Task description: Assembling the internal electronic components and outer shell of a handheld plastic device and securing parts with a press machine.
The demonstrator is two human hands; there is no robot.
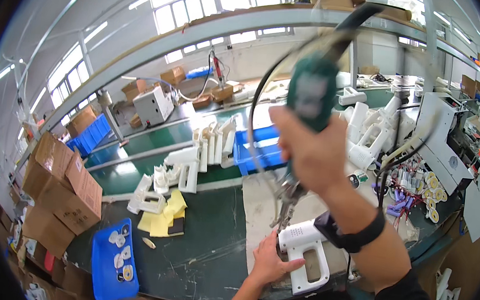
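My right hand [315, 151] is wrapped round a green electric screwdriver [313, 88], both smeared by motion. The tool points downward, and its metal tip meets the end of a white plastic housing [302, 234] or comes very close to it; I cannot tell which. This housing has a loop handle and a patch of small holes, and it lies on a beige sheet [255, 208] at the bench's front. From the left, my left hand [268, 262] grips the housing, its thumb across the handle side and its fingertips beside the tool tip. Any screw there is too small to see.
Left on the bench are a blue tray [99, 269] of small round parts, yellow sheets [163, 214] and a cardboard box [59, 191]. White housings [209, 141] stand near a blue bin [261, 137]. Wired parts [413, 188] lie right. A cable hangs from the screwdriver.
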